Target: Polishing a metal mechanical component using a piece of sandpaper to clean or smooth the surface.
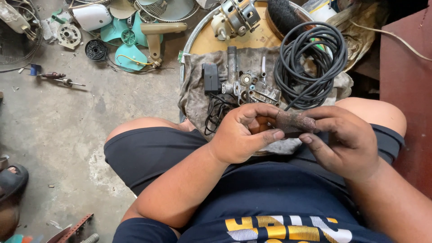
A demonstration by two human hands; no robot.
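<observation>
Both hands meet above the lap, at the near edge of the round worktop. Left hand and right hand each close their grip on a small rusty brown piece; its middle shows, its ends are covered by fingers, so its full shape cannot be made out. Behind the hands a grey rag carries a metal assembly, a black box with leads, and a coiled black cable; the rag's near edge is hidden by the hands. The worktop's far edge is cut off by the frame. Left of it, open concrete floor; fan parts crowd the far-left corner.
</observation>
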